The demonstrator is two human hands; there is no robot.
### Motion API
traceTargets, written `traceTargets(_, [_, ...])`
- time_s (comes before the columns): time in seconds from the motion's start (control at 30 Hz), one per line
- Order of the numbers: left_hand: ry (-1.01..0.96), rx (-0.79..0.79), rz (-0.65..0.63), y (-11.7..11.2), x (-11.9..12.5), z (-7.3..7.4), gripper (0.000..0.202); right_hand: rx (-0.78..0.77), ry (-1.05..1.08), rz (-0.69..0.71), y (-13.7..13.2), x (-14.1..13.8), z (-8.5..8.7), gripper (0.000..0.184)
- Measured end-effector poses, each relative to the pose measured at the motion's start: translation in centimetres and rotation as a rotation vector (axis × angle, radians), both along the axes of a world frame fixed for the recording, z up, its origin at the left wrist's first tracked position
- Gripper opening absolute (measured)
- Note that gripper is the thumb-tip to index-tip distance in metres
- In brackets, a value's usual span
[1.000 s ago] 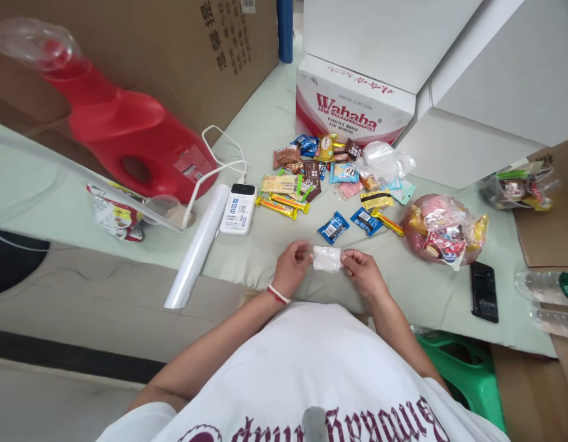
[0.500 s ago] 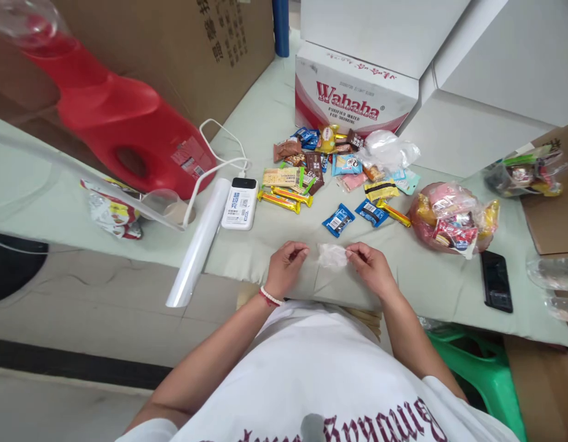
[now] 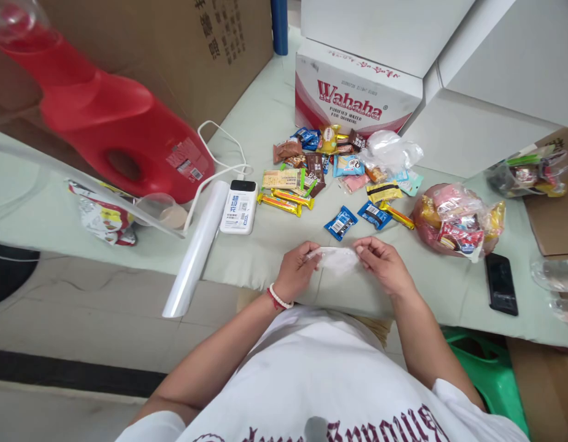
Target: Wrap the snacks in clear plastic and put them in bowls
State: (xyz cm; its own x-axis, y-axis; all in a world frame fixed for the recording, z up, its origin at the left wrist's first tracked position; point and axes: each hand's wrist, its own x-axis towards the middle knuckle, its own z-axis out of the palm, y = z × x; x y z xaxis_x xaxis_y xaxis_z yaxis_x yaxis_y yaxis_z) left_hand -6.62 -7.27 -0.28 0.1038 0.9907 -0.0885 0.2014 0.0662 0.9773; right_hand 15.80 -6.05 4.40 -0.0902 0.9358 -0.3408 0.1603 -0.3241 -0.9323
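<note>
One clr plastic bag (image 3: 338, 261), long axis approx. L–R.

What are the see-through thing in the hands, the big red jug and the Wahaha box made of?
The see-through thing is probably thin, soft plastic: it looks floppy, cloudy and crinkly. The big red jug looks like hard, smooth plastic: it has a soft shine and rounded curves. The Wahaha box seems like smooth cardboard: it has flat printed sides and straight edges.
</note>
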Motion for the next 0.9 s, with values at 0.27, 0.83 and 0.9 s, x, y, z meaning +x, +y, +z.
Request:
traceTargets(0.27, [-0.175, -0.124, 0.174, -0.9, 1.7, -0.5, 0.050, 0.088, 0.067, -0.121, -1.0, -2.7, -2.6, 0.064])
traceTargets(0.83, [-0.180, -0.230, 0.269, 0.7, -2.7, 0.2, 0.064, 0.347, 0.126, -0.377, -0.1, 1.5, -2.8, 0.023])
traceTargets(0.9, [-0.148, -0.210, 0.242, 2.1, -4.3, 0.2, 0.058, 0.285, 0.137, -0.480, -0.2, 3.1, -3.2, 0.030])
